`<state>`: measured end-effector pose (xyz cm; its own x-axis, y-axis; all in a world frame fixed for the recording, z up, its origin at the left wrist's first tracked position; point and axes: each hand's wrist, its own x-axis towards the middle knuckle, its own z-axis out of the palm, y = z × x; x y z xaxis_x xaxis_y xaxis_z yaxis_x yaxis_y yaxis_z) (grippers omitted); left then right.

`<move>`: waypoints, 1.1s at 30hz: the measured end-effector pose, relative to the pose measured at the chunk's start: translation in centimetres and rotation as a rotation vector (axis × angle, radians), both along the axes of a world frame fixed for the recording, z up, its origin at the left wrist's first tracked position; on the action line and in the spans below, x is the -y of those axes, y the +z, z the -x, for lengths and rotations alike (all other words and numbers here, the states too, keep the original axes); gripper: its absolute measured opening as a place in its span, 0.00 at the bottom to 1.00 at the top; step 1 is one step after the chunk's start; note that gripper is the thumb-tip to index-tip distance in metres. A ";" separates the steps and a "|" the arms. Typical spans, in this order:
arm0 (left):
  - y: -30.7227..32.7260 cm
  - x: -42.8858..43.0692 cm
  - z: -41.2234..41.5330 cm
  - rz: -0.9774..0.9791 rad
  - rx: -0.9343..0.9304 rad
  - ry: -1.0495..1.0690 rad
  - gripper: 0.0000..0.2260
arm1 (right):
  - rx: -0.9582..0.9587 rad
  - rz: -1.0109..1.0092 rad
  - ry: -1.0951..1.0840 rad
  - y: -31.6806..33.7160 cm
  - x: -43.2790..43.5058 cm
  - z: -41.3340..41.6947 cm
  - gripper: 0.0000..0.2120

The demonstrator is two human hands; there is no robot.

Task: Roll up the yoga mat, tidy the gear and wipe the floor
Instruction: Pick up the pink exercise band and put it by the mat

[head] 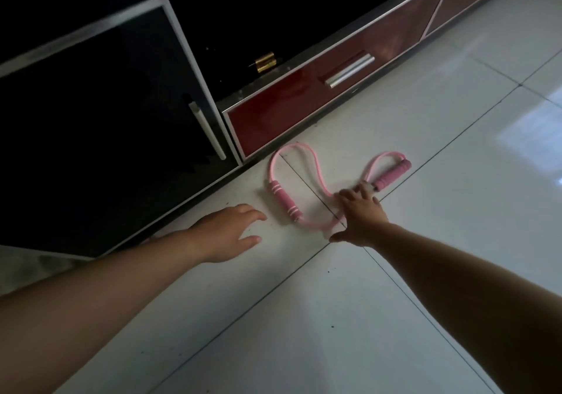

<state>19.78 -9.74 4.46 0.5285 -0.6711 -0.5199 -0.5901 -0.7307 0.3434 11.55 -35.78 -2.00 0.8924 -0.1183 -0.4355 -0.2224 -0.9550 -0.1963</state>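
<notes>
A pink figure-eight resistance band (307, 158) with two foam handles lies on the white tiled floor (425, 156) near a low cabinet. One foam handle (284, 200) lies on the left, the other (392, 173) on the right. My right hand (360, 215) lies over the middle of the band, fingers spread and touching the tube near the right handle. My left hand (226, 229) hovers open just left of the left handle, touching nothing. No yoga mat is in view.
A dark glass cabinet door (100, 126) with a white handle stands at the left. A red drawer front (304, 98) with a silver handle runs along the back. Small dark specks dot the floor tiles.
</notes>
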 end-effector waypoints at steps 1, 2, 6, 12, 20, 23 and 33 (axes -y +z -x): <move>0.1 -0.5 0.0 -0.002 -0.003 -0.002 0.21 | 0.047 0.012 0.023 -0.3 -0.4 0.2 0.42; 0.1 -1.0 -0.1 -0.001 -0.005 -0.003 0.21 | 0.090 0.011 0.030 -0.5 -0.9 0.3 0.37; 0.4 -3.1 -0.3 -0.001 -0.018 -0.025 0.21 | 0.119 -0.009 0.024 -0.6 -2.8 0.7 0.20; 2.4 -7.1 0.6 0.030 -0.049 -0.097 0.20 | 0.213 -0.251 0.111 2.0 -6.2 1.8 0.13; 6.6 -16.2 2.4 0.296 0.032 -0.015 0.20 | 0.293 -0.371 0.267 9.8 -15.0 1.5 0.08; 7.9 -20.3 2.9 0.401 0.060 0.045 0.23 | 0.257 -0.389 0.312 12.6 -19.0 1.4 0.07; 10.1 -34.8 4.1 0.478 0.091 0.347 0.30 | 0.030 -0.517 0.426 17.8 -36.7 -1.6 0.05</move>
<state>15.67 25.03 14.59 0.7867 -0.6000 -0.1453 -0.3872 -0.6629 0.6408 13.11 0.96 15.82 0.8276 0.4639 -0.3161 0.1654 -0.7396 -0.6524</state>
